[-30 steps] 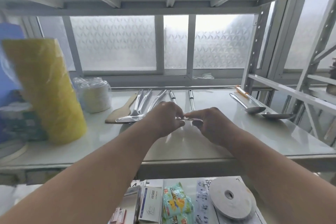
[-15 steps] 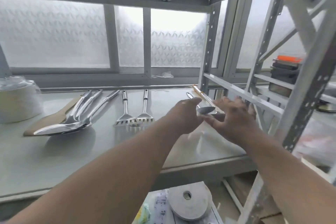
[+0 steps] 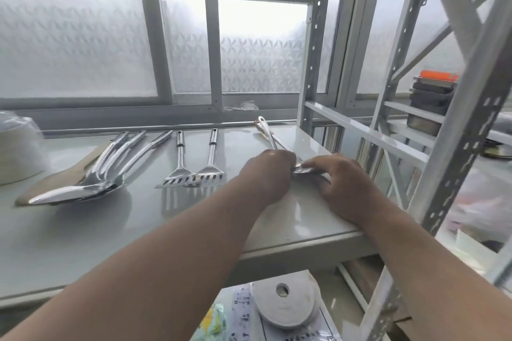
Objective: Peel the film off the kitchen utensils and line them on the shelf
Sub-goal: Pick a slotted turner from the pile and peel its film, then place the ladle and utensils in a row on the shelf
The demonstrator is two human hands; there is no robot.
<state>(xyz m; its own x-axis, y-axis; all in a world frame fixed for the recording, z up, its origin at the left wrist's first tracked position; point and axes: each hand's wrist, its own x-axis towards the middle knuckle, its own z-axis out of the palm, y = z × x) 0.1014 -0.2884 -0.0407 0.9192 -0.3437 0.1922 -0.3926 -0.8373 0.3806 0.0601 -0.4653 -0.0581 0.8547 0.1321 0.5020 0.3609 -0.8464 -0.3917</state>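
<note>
Both grips, left hand (image 3: 270, 171) and right hand (image 3: 339, 180), now pinch ladle (image 3: 273, 140) at shelf (image 3: 83, 243) right edge; spatulas (image 3: 194, 174) released, lined. Next peel starting.

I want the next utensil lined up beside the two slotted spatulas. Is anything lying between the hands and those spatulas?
Nothing visible: bare shelf lies between the slotted spatulas and the left hand and right hand, which meet on a metal utensil.

Two slotted turners (image 3: 194, 177) lie on the shelf (image 3: 83, 243), right of stacked spoons (image 3: 83, 188).
</note>
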